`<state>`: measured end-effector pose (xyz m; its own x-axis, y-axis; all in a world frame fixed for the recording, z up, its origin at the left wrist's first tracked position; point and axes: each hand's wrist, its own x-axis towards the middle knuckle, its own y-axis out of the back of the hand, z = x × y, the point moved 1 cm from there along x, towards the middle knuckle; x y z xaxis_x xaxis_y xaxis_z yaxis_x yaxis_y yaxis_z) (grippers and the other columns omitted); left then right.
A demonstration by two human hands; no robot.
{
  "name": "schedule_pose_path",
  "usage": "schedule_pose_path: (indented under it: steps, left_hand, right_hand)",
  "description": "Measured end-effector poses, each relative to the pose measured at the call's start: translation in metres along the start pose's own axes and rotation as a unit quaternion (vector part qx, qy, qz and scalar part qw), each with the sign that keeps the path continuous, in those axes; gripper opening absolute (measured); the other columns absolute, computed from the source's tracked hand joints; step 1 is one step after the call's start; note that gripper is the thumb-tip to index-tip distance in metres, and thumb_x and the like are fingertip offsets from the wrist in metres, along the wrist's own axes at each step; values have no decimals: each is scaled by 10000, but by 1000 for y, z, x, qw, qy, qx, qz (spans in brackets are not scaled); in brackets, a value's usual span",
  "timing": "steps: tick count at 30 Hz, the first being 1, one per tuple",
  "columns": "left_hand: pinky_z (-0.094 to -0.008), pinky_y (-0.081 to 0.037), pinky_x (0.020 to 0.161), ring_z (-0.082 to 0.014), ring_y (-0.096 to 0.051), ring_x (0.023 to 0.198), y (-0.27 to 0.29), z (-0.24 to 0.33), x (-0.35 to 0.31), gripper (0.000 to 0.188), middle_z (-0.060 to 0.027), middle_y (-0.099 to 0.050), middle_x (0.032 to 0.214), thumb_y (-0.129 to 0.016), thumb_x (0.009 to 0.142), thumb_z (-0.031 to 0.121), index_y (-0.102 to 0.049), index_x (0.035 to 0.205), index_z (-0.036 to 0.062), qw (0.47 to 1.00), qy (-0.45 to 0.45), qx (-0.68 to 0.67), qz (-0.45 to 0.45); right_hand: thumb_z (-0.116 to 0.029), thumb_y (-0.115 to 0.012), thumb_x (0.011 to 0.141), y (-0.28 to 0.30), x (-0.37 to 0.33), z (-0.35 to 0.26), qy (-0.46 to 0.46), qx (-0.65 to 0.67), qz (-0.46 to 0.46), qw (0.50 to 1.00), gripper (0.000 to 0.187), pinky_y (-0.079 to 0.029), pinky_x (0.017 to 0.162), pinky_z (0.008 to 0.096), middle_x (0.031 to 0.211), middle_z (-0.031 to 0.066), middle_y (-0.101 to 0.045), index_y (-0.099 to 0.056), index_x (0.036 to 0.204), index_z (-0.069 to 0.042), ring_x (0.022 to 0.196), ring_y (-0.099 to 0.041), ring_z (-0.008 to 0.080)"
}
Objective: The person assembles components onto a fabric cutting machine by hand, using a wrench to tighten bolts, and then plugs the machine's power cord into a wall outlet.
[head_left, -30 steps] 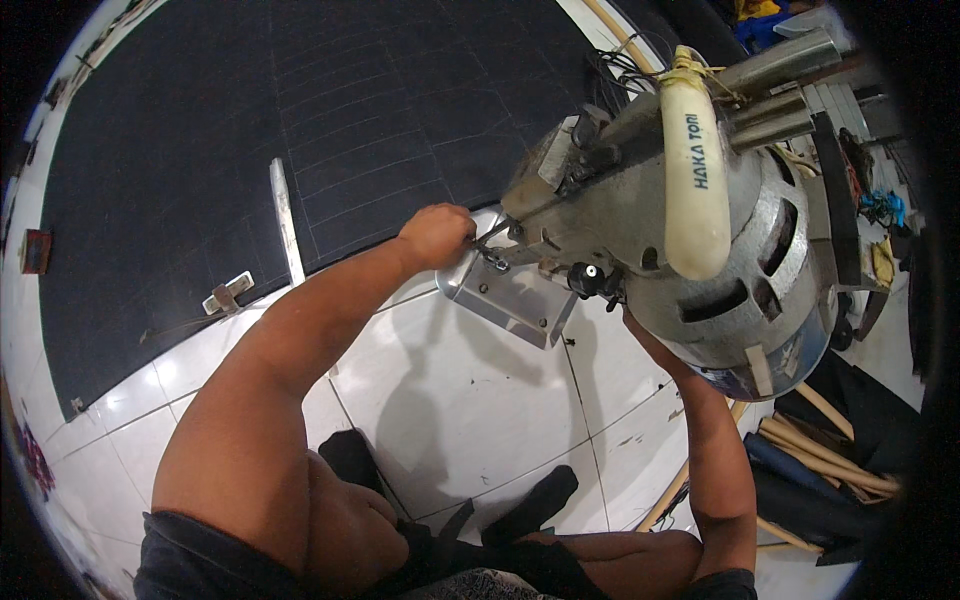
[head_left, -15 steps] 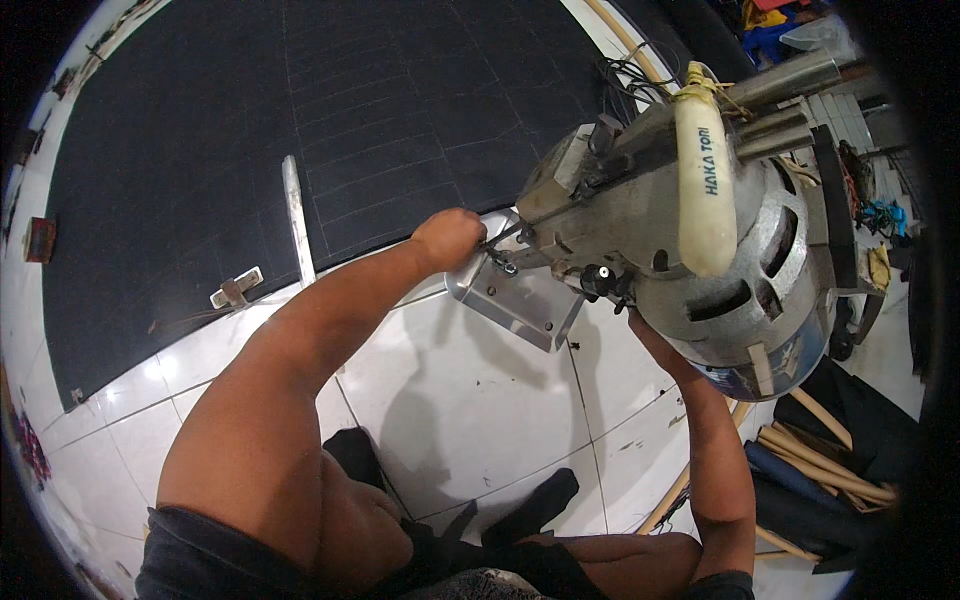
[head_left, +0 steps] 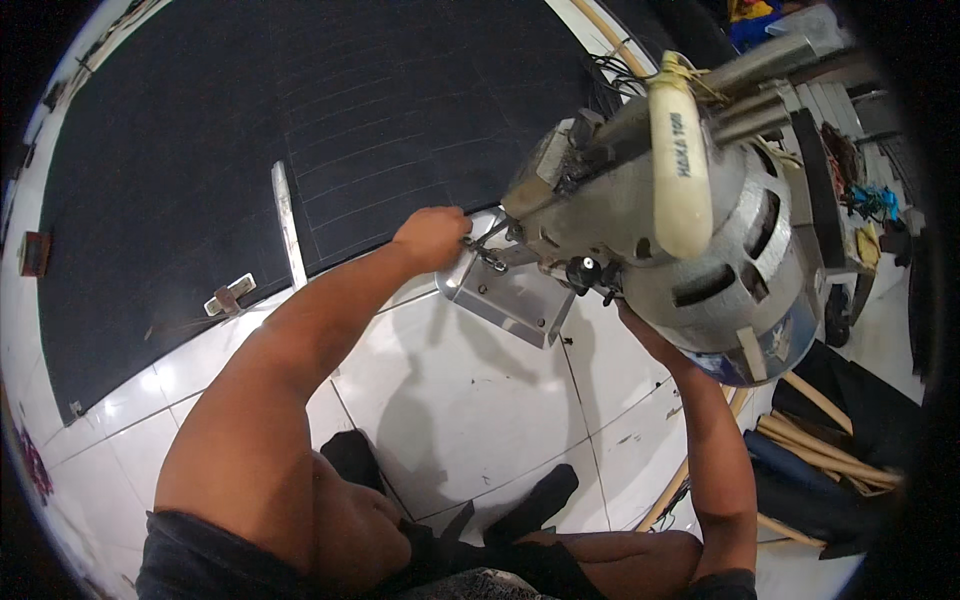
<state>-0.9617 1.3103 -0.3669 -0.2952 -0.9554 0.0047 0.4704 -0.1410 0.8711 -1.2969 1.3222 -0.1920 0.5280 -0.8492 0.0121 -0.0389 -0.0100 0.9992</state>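
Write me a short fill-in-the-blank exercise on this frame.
Of the left hand and the right hand, only the ____ is hidden by the cloth-cutting machine.
Most of the dark fabric lies to the machine's ____ in the picture.
The floor tiles are ____.

Missing words: right; left; white.

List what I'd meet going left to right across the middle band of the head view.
Small brownish box → small metal piece → long metal strip → left hand → black knob → cream bottle-shaped part → bright blue bundle.
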Motion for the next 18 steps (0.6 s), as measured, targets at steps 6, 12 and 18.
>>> schedule_pose_path:
  steps: [6,12,18]
  left_hand:
    - [-444,-509,848,-336,-611,996,37,-1,-29,244,-127,-608,1055,-603,825,178,-651,1045,82,1000,31,1,-1]
    - [-431,-515,844,-313,-615,1003,64,-4,-45,214,-111,-614,1037,-593,852,180,-668,1022,75,997,57,42,-14]
    - [-429,-518,832,-319,-627,973,91,-8,-59,200,-124,-619,1017,-587,856,178,-677,997,67,993,88,69,26]
  right_hand:
    - [-511,-685,847,29,14,-23,-116,217,-163,955,571,-418,1020,391,1279,95,-591,-586,1243,-111,1203,-523,264]
    - [-470,-737,819,8,21,-9,-47,277,-75,957,562,-456,1002,367,1239,105,-613,-605,1239,-121,1182,-549,254]
    - [-452,-714,844,14,22,-17,0,289,-51,956,536,-455,999,381,1264,101,-607,-603,1235,-102,1181,-551,272]
